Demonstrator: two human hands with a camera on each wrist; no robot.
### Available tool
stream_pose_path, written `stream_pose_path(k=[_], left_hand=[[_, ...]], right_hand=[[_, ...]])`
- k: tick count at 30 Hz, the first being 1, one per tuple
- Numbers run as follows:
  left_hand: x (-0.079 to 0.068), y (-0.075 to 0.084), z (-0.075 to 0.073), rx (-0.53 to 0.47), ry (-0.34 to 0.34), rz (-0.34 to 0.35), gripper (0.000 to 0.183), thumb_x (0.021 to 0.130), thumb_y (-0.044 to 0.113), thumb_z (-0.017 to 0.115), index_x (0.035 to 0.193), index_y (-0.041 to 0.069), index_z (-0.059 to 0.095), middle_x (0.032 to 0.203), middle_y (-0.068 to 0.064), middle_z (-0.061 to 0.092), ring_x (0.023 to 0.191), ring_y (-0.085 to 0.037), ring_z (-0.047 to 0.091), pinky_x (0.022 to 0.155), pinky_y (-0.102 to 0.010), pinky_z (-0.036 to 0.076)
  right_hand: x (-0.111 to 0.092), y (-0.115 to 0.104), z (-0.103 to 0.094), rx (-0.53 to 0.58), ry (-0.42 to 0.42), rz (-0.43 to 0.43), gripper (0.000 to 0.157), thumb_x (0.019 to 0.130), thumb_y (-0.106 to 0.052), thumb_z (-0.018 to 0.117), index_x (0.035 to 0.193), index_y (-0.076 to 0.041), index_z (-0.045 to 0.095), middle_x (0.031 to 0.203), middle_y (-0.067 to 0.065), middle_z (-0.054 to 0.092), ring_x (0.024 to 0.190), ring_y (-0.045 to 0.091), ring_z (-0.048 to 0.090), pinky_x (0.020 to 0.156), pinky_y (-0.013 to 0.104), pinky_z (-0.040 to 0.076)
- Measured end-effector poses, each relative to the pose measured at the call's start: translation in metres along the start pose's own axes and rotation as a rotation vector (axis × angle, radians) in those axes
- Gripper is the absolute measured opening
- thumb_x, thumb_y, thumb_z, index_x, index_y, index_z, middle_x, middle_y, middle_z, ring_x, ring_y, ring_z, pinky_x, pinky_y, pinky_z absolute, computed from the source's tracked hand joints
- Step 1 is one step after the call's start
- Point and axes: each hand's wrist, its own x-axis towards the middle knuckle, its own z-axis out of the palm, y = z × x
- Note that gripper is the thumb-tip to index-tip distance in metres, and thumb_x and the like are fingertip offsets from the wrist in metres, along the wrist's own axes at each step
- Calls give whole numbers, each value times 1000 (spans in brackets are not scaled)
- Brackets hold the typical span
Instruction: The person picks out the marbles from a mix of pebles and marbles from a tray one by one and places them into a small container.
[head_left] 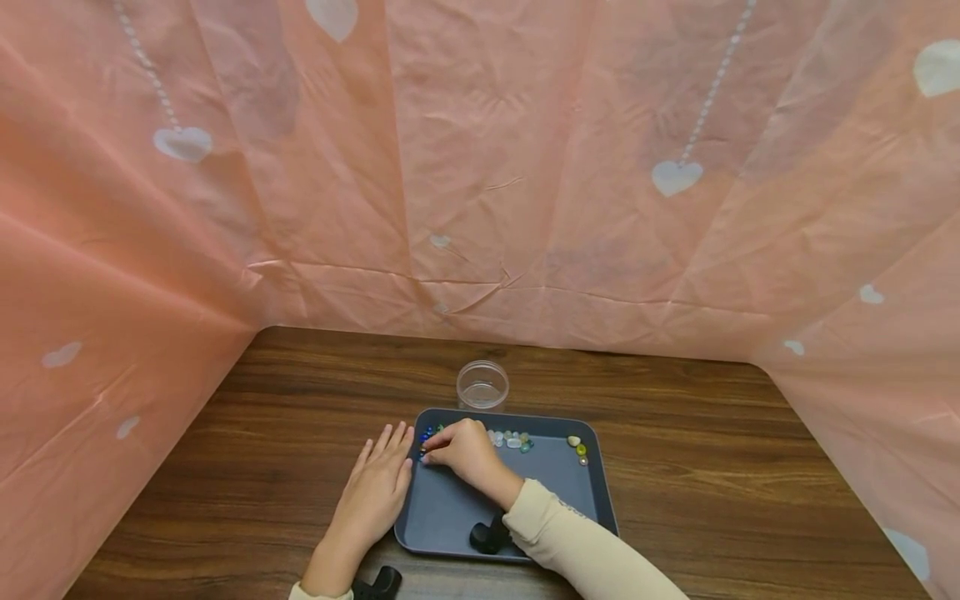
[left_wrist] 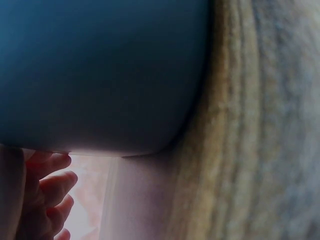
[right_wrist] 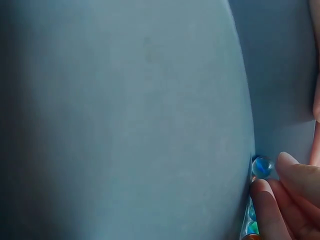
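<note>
Right hand (head_left: 467, 454): reaches over the tray's left end, fingers and thumb bent inward at the marbles; whether they pinch one I cannot tell.
Blue marble (right_wrist: 262, 166): glassy and see-through with a deeper blue streak inside, just beside the right thumb tip, on the tray's left side.
Other marbles (right_wrist: 253, 227): green and blue glints partly covered by the right fingers; an orange-brown one is cut off at the lower frame edge.
Clear stones (head_left: 514, 443): pale, glossy, some greenish, clustered along the tray's far side; the right hand hides part of the row.
Corner pieces (head_left: 581, 450): cream, yellow-green and pinkish, at the far right; too small to make out finely.
Tray (head_left: 442, 517): dark grey, rounded corners, near edge partly behind the sleeve (head_left: 592, 533) and a black wrist mount (head_left: 486, 537).
Left hand (head_left: 375, 492): lies with fingers extended at the tray's left rim.
Jar (head_left: 482, 387): clear, round, just beyond the tray, its base partly hidden.
Left wrist view: mostly a blurred dark-blue surface (left_wrist: 100, 75), unidentifiable; fingers (left_wrist: 56, 186) show at lower left.
</note>
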Motion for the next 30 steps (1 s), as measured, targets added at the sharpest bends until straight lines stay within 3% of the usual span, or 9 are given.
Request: stream_pose_path(k=[20,26,30], left_hand=[[-1,1,-2,-7,-2,5,47,105,20,46,149,3,44,158,-14,39,151,-35,29,124,-56,18],[0,2,-1,1,-3,5,47,105,21,46,149,3,44,158,-14,39,151,-34,29,124,-56,18],[1,2,-1,6,2,0,47,105,21,45,149,3,44,158,-14,39,151,-34,29,124,-56,19]], right_hand=[[2,-5,7,-171,-13,-115,7,77,-6,82,84,-5,82,80,6,78,77,15,75,60,11,52],[0,0,-2,-71,15,-49,7,77,-11,84,82,-7,82,79,6,78,74,12,73,58,13,51],[0,4,-13,122,27,42,11,79,-11,83,86,-3,81,82,12,78,70,10,73,58,17,56]])
